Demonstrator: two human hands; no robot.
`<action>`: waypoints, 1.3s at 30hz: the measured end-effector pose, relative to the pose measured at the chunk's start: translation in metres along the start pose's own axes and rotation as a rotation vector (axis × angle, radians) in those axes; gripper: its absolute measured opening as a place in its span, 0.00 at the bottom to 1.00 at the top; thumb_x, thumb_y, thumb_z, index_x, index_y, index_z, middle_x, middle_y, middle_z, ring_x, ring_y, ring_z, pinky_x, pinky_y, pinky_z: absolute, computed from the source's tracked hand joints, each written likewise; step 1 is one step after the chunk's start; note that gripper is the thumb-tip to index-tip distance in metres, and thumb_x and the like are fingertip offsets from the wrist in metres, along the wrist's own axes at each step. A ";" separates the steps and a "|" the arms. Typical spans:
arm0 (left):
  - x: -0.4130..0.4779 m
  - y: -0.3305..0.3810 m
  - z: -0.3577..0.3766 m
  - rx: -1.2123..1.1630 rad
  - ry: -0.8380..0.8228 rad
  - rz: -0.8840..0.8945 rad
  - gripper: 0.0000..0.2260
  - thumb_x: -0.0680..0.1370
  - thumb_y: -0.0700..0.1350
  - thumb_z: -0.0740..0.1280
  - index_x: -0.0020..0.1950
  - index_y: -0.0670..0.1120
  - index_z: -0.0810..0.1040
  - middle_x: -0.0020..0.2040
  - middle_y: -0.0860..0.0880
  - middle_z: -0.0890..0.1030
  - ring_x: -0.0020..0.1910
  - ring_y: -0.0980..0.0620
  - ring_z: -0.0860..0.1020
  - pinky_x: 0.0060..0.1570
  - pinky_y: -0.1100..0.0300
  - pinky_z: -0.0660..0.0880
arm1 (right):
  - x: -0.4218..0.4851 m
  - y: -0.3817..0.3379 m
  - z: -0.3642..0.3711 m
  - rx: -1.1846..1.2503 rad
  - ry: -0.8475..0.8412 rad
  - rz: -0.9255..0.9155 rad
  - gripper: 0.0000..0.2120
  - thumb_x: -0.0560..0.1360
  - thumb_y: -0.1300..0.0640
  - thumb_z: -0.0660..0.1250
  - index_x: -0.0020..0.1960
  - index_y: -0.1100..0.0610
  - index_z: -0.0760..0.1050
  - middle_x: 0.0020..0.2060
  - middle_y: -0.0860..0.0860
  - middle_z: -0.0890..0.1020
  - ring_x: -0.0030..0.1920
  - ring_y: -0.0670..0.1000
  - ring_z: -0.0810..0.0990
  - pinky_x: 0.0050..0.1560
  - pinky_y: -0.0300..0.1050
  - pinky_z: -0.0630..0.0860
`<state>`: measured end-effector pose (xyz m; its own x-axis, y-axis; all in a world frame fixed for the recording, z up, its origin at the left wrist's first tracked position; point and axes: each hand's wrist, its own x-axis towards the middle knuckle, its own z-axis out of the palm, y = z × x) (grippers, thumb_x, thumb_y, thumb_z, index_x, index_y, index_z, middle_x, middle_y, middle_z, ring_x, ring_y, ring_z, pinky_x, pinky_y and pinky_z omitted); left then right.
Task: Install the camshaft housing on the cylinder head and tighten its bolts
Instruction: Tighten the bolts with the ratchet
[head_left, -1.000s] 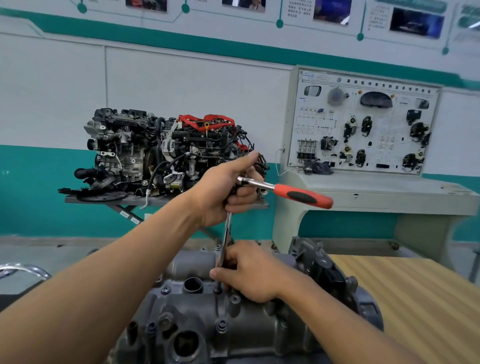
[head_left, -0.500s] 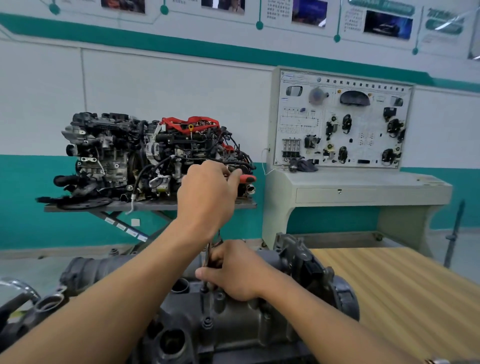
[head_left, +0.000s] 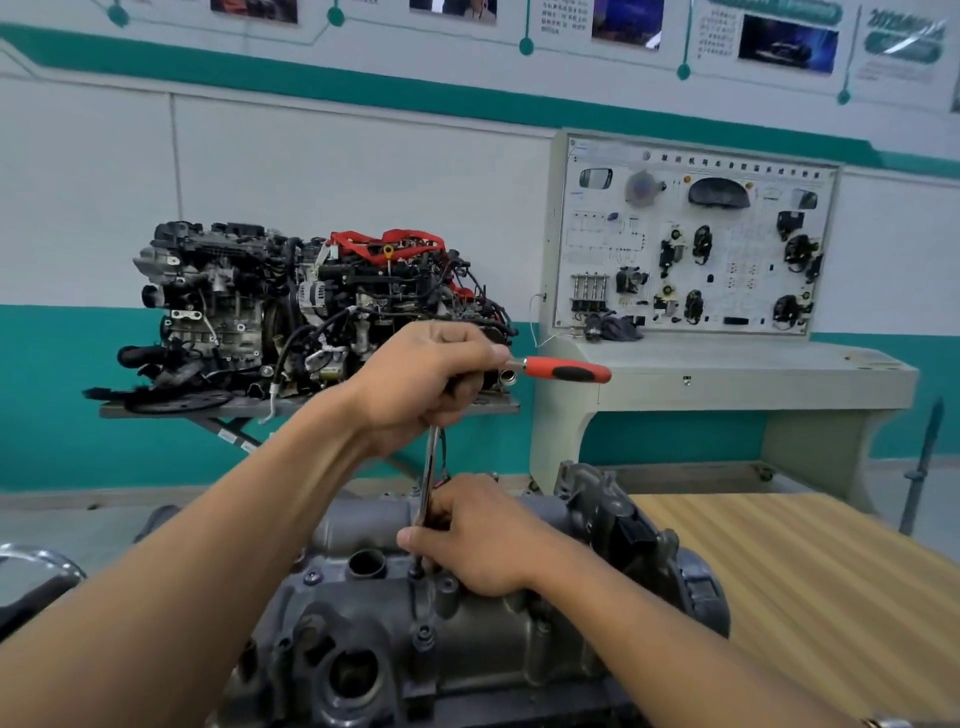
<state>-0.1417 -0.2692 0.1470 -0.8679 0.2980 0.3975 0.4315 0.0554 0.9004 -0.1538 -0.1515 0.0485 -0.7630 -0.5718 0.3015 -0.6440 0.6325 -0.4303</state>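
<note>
Left grip (head_left: 426, 379) clasping ratchet (head_left: 566, 370), right grip (head_left: 478, 540) pinching extension bar (head_left: 429, 467), camshaft housing (head_left: 493, 639) just below

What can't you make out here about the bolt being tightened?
Head view only.
- Ratchet head: wrapped inside the left hand.
- Bolt engagement: small, dark, crowded by the right hand gripping the extension bar.
- Camshaft housing near end: cut off by the bottom edge.
- Wall poster text: blurred, too small.
</note>
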 end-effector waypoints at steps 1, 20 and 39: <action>0.000 0.000 0.000 -0.011 -0.016 -0.008 0.17 0.80 0.41 0.66 0.31 0.49 0.74 0.25 0.49 0.68 0.21 0.56 0.59 0.20 0.67 0.56 | 0.000 0.001 0.000 -0.002 -0.004 0.004 0.18 0.77 0.45 0.68 0.38 0.58 0.78 0.35 0.54 0.83 0.38 0.53 0.81 0.44 0.53 0.79; -0.039 0.013 -0.032 0.206 0.554 0.098 0.13 0.78 0.45 0.71 0.35 0.45 0.80 0.25 0.50 0.72 0.21 0.55 0.64 0.21 0.66 0.60 | 0.032 -0.046 0.024 0.126 -0.093 -0.153 0.17 0.76 0.46 0.71 0.31 0.52 0.78 0.25 0.41 0.80 0.26 0.38 0.76 0.30 0.33 0.72; -0.039 -0.004 -0.031 0.759 0.731 0.195 0.18 0.80 0.53 0.66 0.37 0.43 0.82 0.25 0.49 0.78 0.21 0.52 0.70 0.23 0.60 0.67 | 0.036 -0.049 0.039 0.118 -0.077 -0.104 0.12 0.76 0.47 0.72 0.38 0.53 0.82 0.33 0.46 0.86 0.34 0.41 0.83 0.41 0.40 0.79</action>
<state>-0.1172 -0.3108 0.1333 -0.5958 -0.2636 0.7586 0.4000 0.7217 0.5650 -0.1479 -0.2234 0.0470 -0.6832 -0.6721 0.2855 -0.7048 0.5046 -0.4986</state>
